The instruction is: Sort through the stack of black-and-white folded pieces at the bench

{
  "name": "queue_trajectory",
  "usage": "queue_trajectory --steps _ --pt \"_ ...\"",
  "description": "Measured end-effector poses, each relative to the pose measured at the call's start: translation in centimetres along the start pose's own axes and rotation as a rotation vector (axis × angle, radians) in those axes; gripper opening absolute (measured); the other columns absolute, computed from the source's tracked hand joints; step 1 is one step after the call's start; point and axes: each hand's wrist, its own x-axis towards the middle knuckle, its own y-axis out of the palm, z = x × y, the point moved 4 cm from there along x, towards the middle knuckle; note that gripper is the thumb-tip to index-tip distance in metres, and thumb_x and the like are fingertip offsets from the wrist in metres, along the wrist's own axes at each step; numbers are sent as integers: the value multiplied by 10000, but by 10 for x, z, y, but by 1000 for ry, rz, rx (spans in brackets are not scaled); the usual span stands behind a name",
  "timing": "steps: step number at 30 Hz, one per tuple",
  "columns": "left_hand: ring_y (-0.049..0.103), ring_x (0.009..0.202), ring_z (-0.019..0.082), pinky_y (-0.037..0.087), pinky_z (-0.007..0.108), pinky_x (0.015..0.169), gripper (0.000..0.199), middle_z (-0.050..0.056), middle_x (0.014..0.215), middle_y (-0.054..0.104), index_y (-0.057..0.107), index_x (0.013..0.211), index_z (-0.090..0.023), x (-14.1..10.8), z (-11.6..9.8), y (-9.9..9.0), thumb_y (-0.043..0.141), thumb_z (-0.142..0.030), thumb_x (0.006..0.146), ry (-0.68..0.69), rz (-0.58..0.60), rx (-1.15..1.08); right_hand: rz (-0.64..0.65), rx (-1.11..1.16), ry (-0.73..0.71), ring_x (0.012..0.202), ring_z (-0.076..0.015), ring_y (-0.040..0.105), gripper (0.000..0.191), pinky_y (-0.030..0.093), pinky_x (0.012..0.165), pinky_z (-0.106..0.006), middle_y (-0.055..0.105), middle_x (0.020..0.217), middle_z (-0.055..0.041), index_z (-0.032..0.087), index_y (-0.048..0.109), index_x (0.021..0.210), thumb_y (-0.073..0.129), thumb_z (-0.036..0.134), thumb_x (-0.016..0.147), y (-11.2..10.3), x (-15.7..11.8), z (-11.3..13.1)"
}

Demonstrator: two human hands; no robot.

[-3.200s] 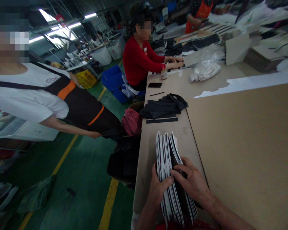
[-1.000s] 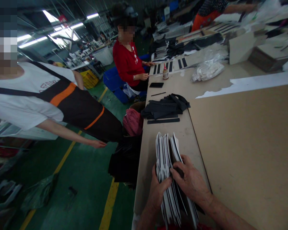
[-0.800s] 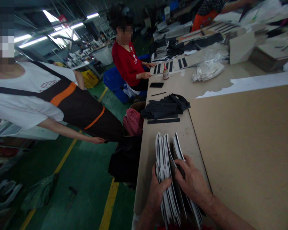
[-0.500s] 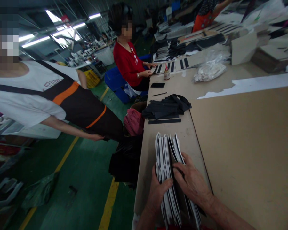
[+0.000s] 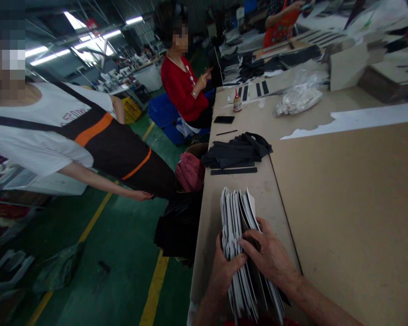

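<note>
A thick stack of thin white-and-dark sheets (image 5: pixel 236 253) stands on edge near the table's left side, its layers fanned apart toward the right. My left hand (image 5: pixel 224 267) wraps its left side, thumb pressed on the top edges. On the right side, my right hand (image 5: pixel 270 253) grips the stack, with thumb and forefinger on the top edges by the gap between layers. What exactly the right fingertips pinch is partly hidden. Beyond the stack lie a single dark strip (image 5: pixel 234 171) and a heap of dark strips (image 5: pixel 236 151).
A phone (image 5: pixel 224 119), a thin dark stick (image 5: pixel 226 132), a small red-tipped bottle (image 5: pixel 237 102) and a plastic bag (image 5: pixel 299 97) lie farther along the table. A person in red (image 5: pixel 185 86) sits at its left edge; a person in an apron (image 5: pixel 119 145) stands left. A brown board (image 5: pixel 353 203) covers the right.
My right thumb and forefinger have shifted slightly left across the top edges of the stack. The person in red has raised their hands off the table, with a striped sheet no longer under them.
</note>
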Motion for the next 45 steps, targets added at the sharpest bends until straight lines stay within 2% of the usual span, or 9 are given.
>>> queue_trajectory --steps 11,20,29,31,33,36,38,42,45 --pt "576 1246 320 452 433 1080 908 139 1358 603 342 1403 -189 -2 -2 1 825 -339 649 15 -18 -37 16 -13 31 1052 -267 621 304 496 956 -455 385 1413 -110 244 690 921 500 476 971 0 1 -4" --pt "544 1282 317 427 438 1110 916 146 1391 571 336 1405 -181 -1 -4 0 824 -352 649 15 -23 -5 14 -5 49 1066 -270 620 229 504 944 -443 408 1401 -94 255 698 924 570 442 954 -1 3 -4" --pt "600 1195 330 464 468 1060 982 149 1337 611 323 1419 -188 0 3 -4 849 -401 618 -14 -24 -27 19 50 24 1016 -233 629 271 514 949 -432 419 1377 -82 258 698 919 539 475 954 1 3 -14" --pt "605 1189 323 465 461 1061 986 148 1327 620 323 1417 -182 0 2 -4 852 -404 615 -6 -27 -35 1 25 6 986 -234 638 271 530 931 -437 426 1374 -100 245 688 962 504 444 963 1 2 -14" --pt "604 1194 311 465 444 1066 949 139 1316 631 342 1407 -181 -1 -2 -3 846 -380 628 -3 -39 -27 -27 -33 -7 979 -253 643 281 541 925 -470 413 1396 -137 224 654 1092 470 392 961 1 -1 -14" --pt "610 1195 309 476 427 1062 919 115 1297 651 390 1384 -199 -4 -10 1 857 -352 608 -5 -53 -25 -80 -113 -51 1156 -314 586 445 526 973 -523 351 1467 -173 211 498 1376 415 269 943 1 -6 -13" --pt "610 1199 312 480 423 1064 916 103 1289 659 414 1372 -210 -6 -13 3 867 -357 589 -4 -49 -25 -91 -123 -89 1290 -329 496 514 511 1010 -521 252 1540 -152 235 462 1426 386 186 920 0 -8 -11" --pt "621 1179 317 495 435 1044 948 112 1272 664 406 1367 -206 -4 -12 4 882 -372 563 -16 -48 -28 -47 -106 -128 1395 -321 373 357 432 1113 -497 95 1580 -105 202 656 1149 388 152 918 -2 -8 -5" --pt "611 1189 317 483 436 1053 994 126 1295 645 386 1368 -199 0 -7 3 895 -376 533 -28 -31 -25 -25 -120 -101 1451 -322 265 253 372 1157 -505 105 1557 -115 194 669 1026 437 283 976 -3 -6 -2"
